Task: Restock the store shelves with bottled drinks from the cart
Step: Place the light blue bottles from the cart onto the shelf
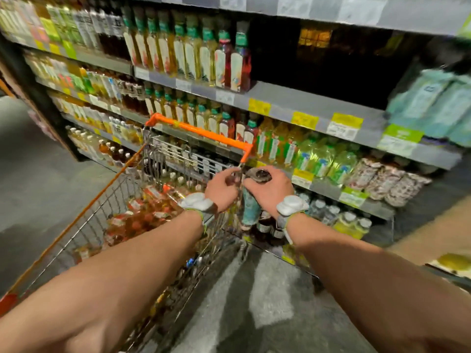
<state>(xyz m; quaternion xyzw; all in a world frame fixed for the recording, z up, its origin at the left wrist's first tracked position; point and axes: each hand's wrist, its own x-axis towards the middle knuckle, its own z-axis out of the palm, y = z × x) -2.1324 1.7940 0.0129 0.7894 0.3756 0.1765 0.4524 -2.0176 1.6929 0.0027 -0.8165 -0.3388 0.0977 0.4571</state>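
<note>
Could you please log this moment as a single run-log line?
right hand: grips bottle top | left hand: at cart corner, grip unclear | shelf: one stretch bare

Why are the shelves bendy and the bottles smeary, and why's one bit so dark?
Head view: the wide lens bends the shelves; motion blur smears the shelf bottles; the shelf gap sits in deep shadow; the left hand, right hand and its bottle look sharper.
</note>
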